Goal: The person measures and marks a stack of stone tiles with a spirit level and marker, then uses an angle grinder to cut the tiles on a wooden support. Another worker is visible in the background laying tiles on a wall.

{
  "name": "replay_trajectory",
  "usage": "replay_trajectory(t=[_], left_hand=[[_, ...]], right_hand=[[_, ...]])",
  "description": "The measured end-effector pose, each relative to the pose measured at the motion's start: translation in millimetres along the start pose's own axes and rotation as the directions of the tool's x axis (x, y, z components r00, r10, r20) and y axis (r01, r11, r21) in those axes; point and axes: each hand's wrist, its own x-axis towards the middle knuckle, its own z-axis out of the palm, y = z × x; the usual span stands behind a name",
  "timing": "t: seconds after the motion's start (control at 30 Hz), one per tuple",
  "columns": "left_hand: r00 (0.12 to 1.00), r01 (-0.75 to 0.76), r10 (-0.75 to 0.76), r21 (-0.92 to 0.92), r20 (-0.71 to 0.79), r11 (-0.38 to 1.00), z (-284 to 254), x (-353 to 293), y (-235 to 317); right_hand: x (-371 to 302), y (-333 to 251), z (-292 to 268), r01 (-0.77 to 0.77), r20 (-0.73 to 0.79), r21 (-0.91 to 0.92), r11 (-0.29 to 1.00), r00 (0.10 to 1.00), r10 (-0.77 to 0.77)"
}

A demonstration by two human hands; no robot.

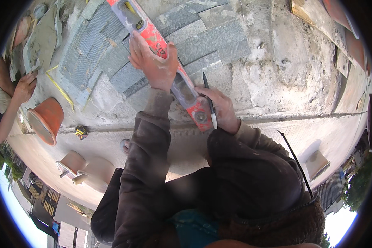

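The left hand [156, 66] straddles a red spirit level [153, 38], fingers drawn together over one long edge near an oval slot and the thumb set apart on the opposite edge, so the body of the level is pinched between them; that straddling grip probably keeps it from sliding or rolling. The right hand [224, 108] is at the level's near end, fingers curled, with a slim pencil-like marker [210, 97], dark at its tapered end and pale at the other, lying along the thumb side; it seems lightly pinched there, though the exact finger contact is hidden; one fingertip reaches the level's edge, perhaps to steady that end while the marker stays handy.

The level lies aslant across grey split-stone strips [219, 39], its near end past them on rough cement [262, 76]; to the left is a mesh-faced stone panel [93, 45], with a yellow strap [60, 87] bent beside it; farther left a co-worker's hand [25, 87] reaches in. Nearer the person, an orange bucket [53, 113] lies tilted, and a yellow-and-black tape measure [81, 132] sits just beyond it, likely placed within reach.
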Motion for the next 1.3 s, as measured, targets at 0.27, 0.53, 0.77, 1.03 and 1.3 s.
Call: replay_trajectory(t=[0.27,0.53,0.77,1.03,1.3], left_hand=[[0.998,-0.068,0.068,-0.011,-0.016,0.998,2,3,-9],[0.972,-0.205,0.201,-0.022,-0.118,0.978,7,9,-27],[0.984,-0.115,0.116,0.019,-0.132,0.993,3,1,1],[0.989,-0.093,0.090,-0.014,-0.117,0.996,8,0,-10],[0.998,-0.032,0.028,-0.068,-0.051,0.997,5,-1,-11]], right_hand=[[-2,6,1,-0.015,0.018,0.003,1.000,1.000,0.015],[-1,8,5,-0.001,-0.008,-0.002,1.000,1.000,0.001],[-5,18,3,0.017,0.012,-0.014,1.000,1.000,-0.017],[-5,20,7,0.060,-0.022,-0.014,0.998,0.998,-0.061],[-4,15,2,0.014,0.031,0.017,1.000,0.999,-0.014]])
